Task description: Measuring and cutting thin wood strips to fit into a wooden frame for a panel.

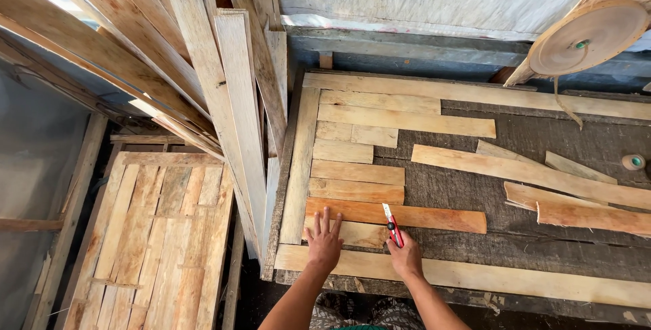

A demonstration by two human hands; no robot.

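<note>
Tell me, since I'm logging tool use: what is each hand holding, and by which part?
The right hand holds a red utility knife by its handle's lower end. The left hand holds nothing, lying flat on a short board.

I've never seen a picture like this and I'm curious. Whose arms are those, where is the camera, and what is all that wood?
The camera sits on a person's head and looks down, so the two arms are that person's own. The left hand lies flat with fingers spread on a pale wood strip. The right hand holds a red utility knife with its blade pointing at an orange-brown strip. These strips lie side by side on a dark work table. Long boards lean on the left, and a round wooden disc hangs at the upper right.
</note>
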